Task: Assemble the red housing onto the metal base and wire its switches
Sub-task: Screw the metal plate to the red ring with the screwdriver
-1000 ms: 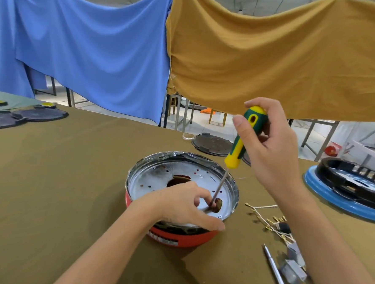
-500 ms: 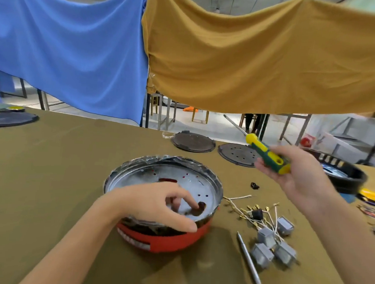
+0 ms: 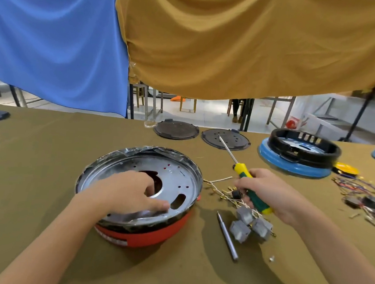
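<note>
The red housing sits upside down on the olive cloth with the round metal base set in its rim. My left hand rests on the base, fingers curled into the centre hole and thumb stretched toward an oval slot. To the right, my right hand grips a yellow-green screwdriver, its shaft pointing up and away to the left. Under that hand lie grey switches joined by pale wires.
A loose metal rod lies right of the housing, with a small screw beyond it. Two dark round plates lie at the back, a black-and-blue unit at right, and more wired parts at far right.
My right hand lifted the screwdriver out of the base's slot, swung it right and lowered it over the switches. My left hand shifted from beside the slot to the centre hole.
</note>
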`<state>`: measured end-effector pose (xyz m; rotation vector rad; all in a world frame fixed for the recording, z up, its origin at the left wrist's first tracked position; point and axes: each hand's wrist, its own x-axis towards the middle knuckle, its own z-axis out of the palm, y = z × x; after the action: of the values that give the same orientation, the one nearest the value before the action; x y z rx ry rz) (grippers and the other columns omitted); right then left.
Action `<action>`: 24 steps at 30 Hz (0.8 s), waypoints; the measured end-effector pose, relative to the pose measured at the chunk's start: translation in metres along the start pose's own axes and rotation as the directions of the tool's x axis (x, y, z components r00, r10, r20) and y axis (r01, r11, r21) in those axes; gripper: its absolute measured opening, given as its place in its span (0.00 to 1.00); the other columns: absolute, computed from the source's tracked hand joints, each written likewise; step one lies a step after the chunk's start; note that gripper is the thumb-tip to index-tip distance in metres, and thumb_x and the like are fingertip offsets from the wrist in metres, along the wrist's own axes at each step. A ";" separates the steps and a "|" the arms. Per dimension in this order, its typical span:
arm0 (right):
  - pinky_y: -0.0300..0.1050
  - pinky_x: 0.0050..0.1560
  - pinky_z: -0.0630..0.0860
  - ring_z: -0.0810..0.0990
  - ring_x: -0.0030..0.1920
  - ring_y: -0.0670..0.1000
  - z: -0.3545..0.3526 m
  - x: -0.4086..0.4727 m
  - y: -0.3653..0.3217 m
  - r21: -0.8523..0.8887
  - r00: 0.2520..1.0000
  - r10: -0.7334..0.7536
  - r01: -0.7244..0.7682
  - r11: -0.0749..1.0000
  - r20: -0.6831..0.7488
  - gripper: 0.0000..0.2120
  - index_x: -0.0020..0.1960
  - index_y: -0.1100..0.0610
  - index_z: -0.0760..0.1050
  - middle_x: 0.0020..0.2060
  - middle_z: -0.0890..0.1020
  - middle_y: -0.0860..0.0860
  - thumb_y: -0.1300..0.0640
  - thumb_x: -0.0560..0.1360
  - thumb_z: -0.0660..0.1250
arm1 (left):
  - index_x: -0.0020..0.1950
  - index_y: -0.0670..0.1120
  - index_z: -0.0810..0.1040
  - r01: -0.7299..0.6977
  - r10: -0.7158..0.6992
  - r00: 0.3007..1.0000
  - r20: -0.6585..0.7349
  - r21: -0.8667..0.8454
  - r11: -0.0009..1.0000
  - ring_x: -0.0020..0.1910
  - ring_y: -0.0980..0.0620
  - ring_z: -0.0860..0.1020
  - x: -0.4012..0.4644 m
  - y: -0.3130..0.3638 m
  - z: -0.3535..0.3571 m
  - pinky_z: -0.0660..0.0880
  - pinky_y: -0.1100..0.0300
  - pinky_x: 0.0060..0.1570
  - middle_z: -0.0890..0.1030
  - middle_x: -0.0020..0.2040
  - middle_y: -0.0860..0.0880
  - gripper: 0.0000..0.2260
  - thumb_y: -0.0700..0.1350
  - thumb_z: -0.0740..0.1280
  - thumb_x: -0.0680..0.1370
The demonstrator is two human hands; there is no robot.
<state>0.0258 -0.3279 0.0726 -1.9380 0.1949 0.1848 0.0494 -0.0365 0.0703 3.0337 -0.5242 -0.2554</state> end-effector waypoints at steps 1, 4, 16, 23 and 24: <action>0.37 0.28 0.75 0.76 0.27 0.45 -0.004 -0.005 -0.002 -0.107 0.999 -0.002 0.007 0.994 0.044 0.11 0.54 0.63 0.74 0.34 0.78 0.54 0.59 0.76 0.70 | 0.41 0.48 0.70 -0.025 0.025 1.000 0.017 -0.014 1.000 0.35 0.54 0.69 0.000 0.001 0.001 0.65 0.59 0.37 0.74 0.38 0.53 0.27 0.74 0.61 0.71; 0.39 0.33 0.77 0.80 0.30 0.48 -0.018 -0.020 -0.012 -0.349 0.977 0.036 0.041 0.936 0.212 0.13 0.51 0.62 0.73 0.33 0.83 0.53 0.60 0.73 0.75 | 0.39 0.50 0.65 -0.094 0.094 0.995 0.016 -0.005 0.996 0.34 0.55 0.66 -0.002 0.004 -0.003 0.59 0.61 0.35 0.70 0.37 0.54 0.27 0.74 0.59 0.70; 0.44 0.41 0.83 0.84 0.33 0.48 -0.023 -0.041 -0.015 -0.848 0.926 0.317 0.006 0.531 0.205 0.16 0.51 0.66 0.79 0.40 0.87 0.55 0.61 0.67 0.78 | 0.44 0.59 0.76 -0.280 0.321 0.943 0.085 -0.315 0.907 0.42 0.50 0.80 0.007 -0.005 0.005 0.77 0.51 0.48 0.83 0.41 0.53 0.30 0.80 0.67 0.55; 0.47 0.47 0.84 0.86 0.45 0.53 -0.010 -0.039 -0.011 -0.904 0.922 0.342 0.021 0.426 0.182 0.14 0.46 0.59 0.77 0.40 0.85 0.53 0.60 0.66 0.80 | 0.43 0.65 0.75 -0.305 0.348 0.935 0.068 -0.349 0.886 0.43 0.52 0.80 0.007 -0.006 0.006 0.77 0.53 0.48 0.83 0.41 0.53 0.27 0.81 0.67 0.54; 0.49 0.49 0.84 0.86 0.47 0.54 -0.010 -0.038 -0.010 -0.909 0.924 0.333 0.033 0.416 0.187 0.13 0.43 0.57 0.75 0.39 0.83 0.52 0.62 0.66 0.79 | 0.42 0.66 0.75 -0.307 0.349 0.935 0.065 -0.344 0.887 0.42 0.53 0.80 0.007 -0.006 0.006 0.77 0.55 0.47 0.82 0.41 0.54 0.27 0.81 0.67 0.54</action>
<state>-0.0086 -0.3312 0.0940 -2.9396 0.0152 0.9274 0.0569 -0.0337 0.0633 2.5639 -0.8935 -0.4646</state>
